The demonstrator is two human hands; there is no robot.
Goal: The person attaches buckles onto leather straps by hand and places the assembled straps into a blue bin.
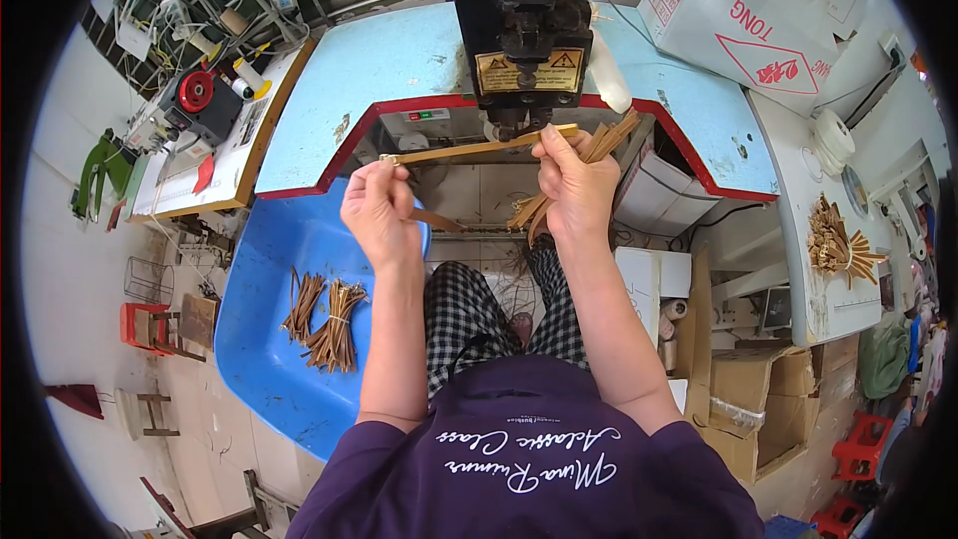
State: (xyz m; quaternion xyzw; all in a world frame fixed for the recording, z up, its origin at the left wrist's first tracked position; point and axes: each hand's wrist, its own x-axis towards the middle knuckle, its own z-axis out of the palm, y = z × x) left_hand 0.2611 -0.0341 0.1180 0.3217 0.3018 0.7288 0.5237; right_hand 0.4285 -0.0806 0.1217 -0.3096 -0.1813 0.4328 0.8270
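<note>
A narrow tan strap [469,152] is stretched between my two hands, just below the head of a black press machine [526,30]. My left hand [382,208] pinches its left end, where a small shiny piece shows. My right hand [577,180] grips the other end between thumb and fingers, and also holds a bundle of brown straps [609,138] that sticks out above and below the fist. Two more strap bundles, one of them tied [334,329], lie in a blue plastic tub [269,379] at the left.
The light-blue worktable [349,65] has a red-edged cutout around the press. A sewing machine [200,105] stands at the left. On the right are a white table [813,210] with a tied strap bundle [840,245], a large carton [743,35] and an open cardboard box [768,404].
</note>
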